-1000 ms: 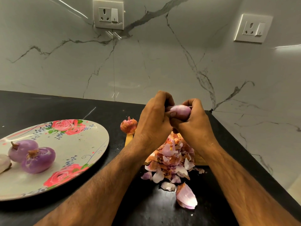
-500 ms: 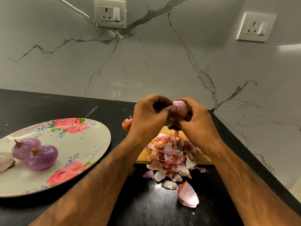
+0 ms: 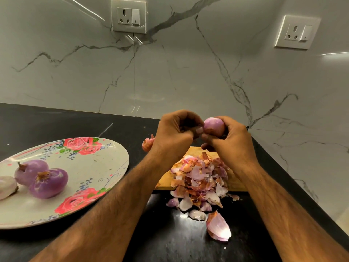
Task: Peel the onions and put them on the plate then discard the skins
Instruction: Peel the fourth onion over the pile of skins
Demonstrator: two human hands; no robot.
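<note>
Closest in, a big loose skin [image 3: 219, 228] lies on the black counter [image 3: 170, 242]. Just beyond, the heap of skins [image 3: 200, 182] spills off a wooden board [image 3: 237, 183]. To the left, the floral plate [image 3: 105, 163] carries two purple peeled onions [image 3: 48, 183] and a paler third, cut off at the frame edge. Above the heap, the right hand [image 3: 232, 144] cups the onion [image 3: 214, 125], fingers wrapped behind it. The left hand [image 3: 175, 133] is curled tight, thumb tip on the onion's side, pinching at it; any skin in that pinch is hidden. Behind the left wrist an unpeeled onion [image 3: 148, 143] peeks out, mostly covered.
</note>
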